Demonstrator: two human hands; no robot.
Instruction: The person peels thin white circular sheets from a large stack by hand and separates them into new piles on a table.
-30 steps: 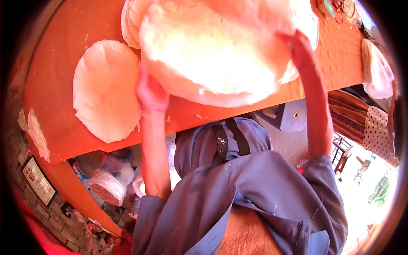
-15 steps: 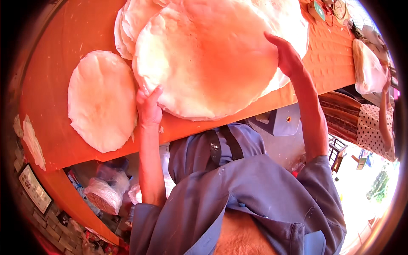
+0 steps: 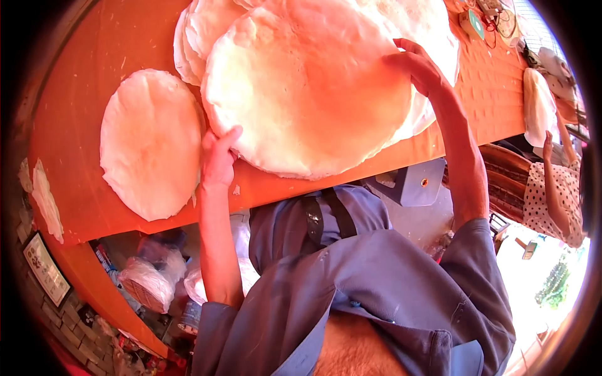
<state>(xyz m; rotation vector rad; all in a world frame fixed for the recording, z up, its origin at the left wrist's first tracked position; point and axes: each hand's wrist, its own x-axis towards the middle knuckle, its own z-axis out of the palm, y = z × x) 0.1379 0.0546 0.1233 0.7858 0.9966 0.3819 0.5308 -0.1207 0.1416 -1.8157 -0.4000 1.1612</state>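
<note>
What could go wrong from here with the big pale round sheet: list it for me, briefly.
The large pale sheet lies close to the near edge of the orange table, so it might droop over if pulled toward the person. The left hand is at its rim, which looks thin; a hard tug there could tear it. It also overlaps other pale sheets, so shifting it may drag or crease those.

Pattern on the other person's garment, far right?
Dark polka dots on a pale garment; best in the head view, right side.
</note>
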